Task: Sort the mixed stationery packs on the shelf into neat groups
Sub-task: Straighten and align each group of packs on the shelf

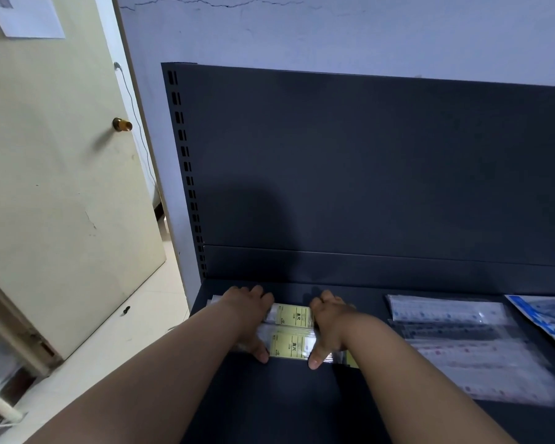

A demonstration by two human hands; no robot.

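Observation:
Two clear packs with yellow labels [291, 331] lie side by side at the left of the dark shelf [285, 402]. My left hand [247, 318] covers their left ends, its fingers curled over the far edge and its thumb at the near edge. My right hand [329, 325] grips their right ends the same way. A group of clear ruler packs [455, 341] lies spread out to the right. Blue-printed packs [548, 318] lie at the far right edge.
The shelf's dark back panel [366, 174] rises behind the packs, with a slotted upright [186, 168] at its left. A cream door [61, 174] with a brass knob [121, 124] stands open to the left over a tiled floor [116, 334].

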